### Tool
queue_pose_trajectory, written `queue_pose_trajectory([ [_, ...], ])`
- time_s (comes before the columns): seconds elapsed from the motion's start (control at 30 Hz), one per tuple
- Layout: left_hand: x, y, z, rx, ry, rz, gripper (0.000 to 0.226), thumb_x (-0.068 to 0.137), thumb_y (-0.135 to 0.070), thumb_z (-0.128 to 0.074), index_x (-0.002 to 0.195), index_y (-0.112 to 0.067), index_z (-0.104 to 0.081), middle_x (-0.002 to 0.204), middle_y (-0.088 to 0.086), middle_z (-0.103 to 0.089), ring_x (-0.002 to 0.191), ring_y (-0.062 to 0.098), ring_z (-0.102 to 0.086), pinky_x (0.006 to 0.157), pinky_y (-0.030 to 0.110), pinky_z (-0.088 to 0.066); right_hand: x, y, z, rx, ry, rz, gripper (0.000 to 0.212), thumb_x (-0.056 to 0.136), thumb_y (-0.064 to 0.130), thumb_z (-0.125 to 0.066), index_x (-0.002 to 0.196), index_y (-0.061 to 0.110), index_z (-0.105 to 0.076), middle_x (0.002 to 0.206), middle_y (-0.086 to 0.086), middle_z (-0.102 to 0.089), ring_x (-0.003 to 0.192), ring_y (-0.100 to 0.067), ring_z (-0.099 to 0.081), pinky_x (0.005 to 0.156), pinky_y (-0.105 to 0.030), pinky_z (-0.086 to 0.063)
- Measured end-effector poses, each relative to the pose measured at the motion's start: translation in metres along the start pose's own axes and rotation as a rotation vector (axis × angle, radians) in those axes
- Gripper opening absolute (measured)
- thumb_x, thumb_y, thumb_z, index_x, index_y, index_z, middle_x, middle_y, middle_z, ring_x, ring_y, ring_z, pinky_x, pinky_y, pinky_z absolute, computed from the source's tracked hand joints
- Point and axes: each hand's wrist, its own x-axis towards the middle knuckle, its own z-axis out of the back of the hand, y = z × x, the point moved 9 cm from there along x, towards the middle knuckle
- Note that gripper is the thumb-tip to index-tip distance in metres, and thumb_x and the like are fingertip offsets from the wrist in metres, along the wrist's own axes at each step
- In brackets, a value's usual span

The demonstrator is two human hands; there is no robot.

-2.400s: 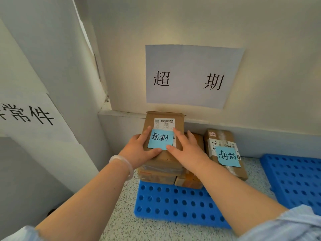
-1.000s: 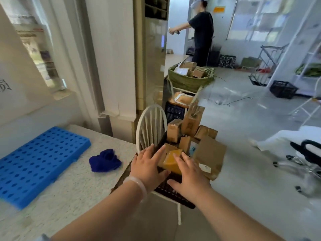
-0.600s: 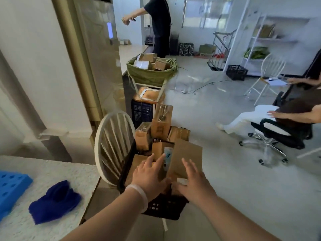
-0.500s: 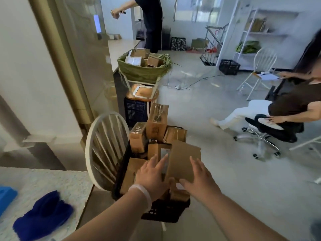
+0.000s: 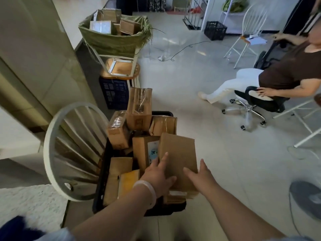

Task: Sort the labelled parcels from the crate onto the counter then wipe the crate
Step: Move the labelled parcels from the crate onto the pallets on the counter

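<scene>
A plain brown parcel (image 5: 178, 159) sits at the lower centre of the frame, tilted up on top of the pile at the right side of the black crate (image 5: 99, 193). The left hand (image 5: 159, 174), a pale bangle (image 5: 147, 189) on its wrist, lies flat on the parcel's left part with fingers spread and the thumb hooked along its lower edge. The right hand (image 5: 202, 174) presses the parcel's lower right corner, fingers loosely open and spread; neither hand is closed round it, and whether the parcel is lifted clear of the pile I cannot tell. Just left of it stands a box with a blue-marked label (image 5: 152, 152), and lower left lies a yellow packet (image 5: 129, 180) beside a long brown one. Further up the crate, three taped boxes (image 5: 139, 108) lean against each other. The crate rests on a white chair (image 5: 57, 150) whose round back rises at centre left. The speckled counter (image 5: 26, 200) shows at the lower left corner, with a dark blue cloth (image 5: 15, 226) blurred at its edge. In the upper left of the frame a green sack (image 5: 112, 40) holds more boxes above a dark blue basket (image 5: 114, 94). At the right a seated person (image 5: 286, 72) occupies a wheeled office chair (image 5: 251, 105), with another black crate (image 5: 215, 30) on the floor at the upper right
</scene>
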Motion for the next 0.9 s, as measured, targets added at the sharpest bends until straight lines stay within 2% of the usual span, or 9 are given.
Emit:
queue_pose_trajectory([
  [0.1, 0.003, 0.000, -0.006, 0.002, 0.020, 0.025, 0.087, 0.094, -0.040, -0.056, 0.152, -0.042, 0.009, 0.162, -0.007, -0.002, 0.146, 0.026, -0.021, 0.117, 0.048, -0.030, 0.004, -0.004, -0.006, 0.052, 0.060, 0.000, 0.067, 0.094, 0.041, -0.061, 0.151, 0.024, -0.030, 0.143, -0.006, -0.050, 0.124, -0.028, -0.052, 0.102, -0.042, -0.047],
  [0.2, 0.000, -0.002, -0.005, -0.061, -0.032, 0.063, 0.086, 0.094, -0.038, -0.058, 0.153, -0.042, 0.005, 0.161, -0.006, -0.004, 0.143, 0.025, -0.027, 0.113, 0.044, -0.037, -0.003, 0.008, -0.002, 0.082, 0.091, 0.058, 0.063, 0.096, 0.039, -0.057, 0.151, 0.026, -0.029, 0.141, -0.004, -0.048, 0.119, -0.027, -0.052, 0.090, -0.038, -0.048],
  [0.27, -0.004, -0.007, -0.001, -0.120, -0.079, 0.099, 0.085, 0.093, -0.040, -0.058, 0.153, -0.042, 0.003, 0.160, -0.003, -0.006, 0.141, 0.025, -0.031, 0.111, 0.042, -0.040, -0.009, 0.025, 0.007, 0.080, 0.074, 0.139, 0.060, 0.097, 0.039, -0.056, 0.150, 0.027, -0.031, 0.134, -0.002, -0.047, 0.109, -0.021, -0.050, 0.083, -0.034, -0.045],
  [0.33, -0.008, -0.015, 0.008, -0.181, -0.160, 0.130, 0.089, 0.089, -0.047, -0.061, 0.152, -0.043, 0.002, 0.158, 0.000, -0.010, 0.139, 0.027, -0.032, 0.110, 0.044, -0.041, -0.014, 0.046, 0.019, 0.096, 0.058, 0.244, 0.051, 0.099, 0.039, -0.053, 0.146, 0.027, -0.037, 0.126, 0.002, -0.047, 0.102, -0.016, -0.048, 0.079, -0.031, -0.044],
  [0.43, -0.016, -0.028, 0.032, -0.183, -0.324, 0.192, 0.097, 0.080, -0.063, -0.062, 0.152, -0.043, 0.000, 0.155, 0.002, -0.016, 0.139, 0.028, -0.026, 0.113, 0.047, -0.035, -0.021, 0.076, 0.035, 0.137, 0.044, 0.383, 0.038, 0.101, 0.040, -0.046, 0.138, 0.033, -0.043, 0.124, 0.003, -0.047, 0.102, -0.013, -0.048, 0.072, -0.025, -0.043],
  [0.6, -0.033, -0.040, 0.064, -0.231, -0.461, 0.328, 0.105, 0.069, -0.083, -0.053, 0.153, -0.038, -0.007, 0.157, 0.008, -0.016, 0.142, 0.034, -0.022, 0.115, 0.049, -0.028, -0.038, 0.112, 0.047, 0.155, 0.045, 0.592, 0.048, 0.101, 0.044, -0.041, 0.147, 0.029, -0.042, 0.130, -0.001, -0.039, 0.117, -0.014, -0.042, 0.095, -0.028, -0.039],
  [0.7, -0.040, -0.042, 0.071, -0.337, -0.479, 0.365, 0.113, 0.064, -0.085, -0.056, 0.153, -0.039, -0.003, 0.159, 0.010, -0.010, 0.143, 0.038, -0.018, 0.116, 0.051, -0.024, -0.053, 0.124, 0.049, 0.154, 0.083, 0.713, 0.046, 0.102, 0.043, -0.040, 0.147, 0.033, -0.041, 0.133, 0.006, -0.033, 0.131, -0.015, -0.036, 0.110, -0.033, -0.035],
  [0.83, -0.059, -0.038, 0.075, -0.544, -0.537, 0.374, 0.120, 0.060, -0.079, -0.067, 0.152, -0.044, 0.002, 0.156, 0.006, -0.011, 0.140, 0.039, -0.024, 0.113, 0.051, -0.033, -0.073, 0.137, 0.050, 0.141, 0.183, 0.841, 0.048, 0.097, 0.059, -0.034, 0.140, 0.044, -0.046, 0.135, 0.017, -0.032, 0.133, -0.010, -0.034, 0.113, -0.041, -0.038],
  [0.9, -0.072, -0.034, 0.074, -0.668, -0.562, 0.358, 0.118, 0.062, -0.073, -0.072, 0.151, -0.047, 0.001, 0.154, 0.009, -0.014, 0.137, 0.040, -0.029, 0.110, 0.050, -0.036, -0.081, 0.145, 0.051, 0.087, 0.199, 0.921, 0.037, 0.100, 0.047, -0.041, 0.137, 0.045, -0.047, 0.139, 0.015, -0.034, 0.133, -0.008, -0.034, 0.113, -0.040, -0.037],
])
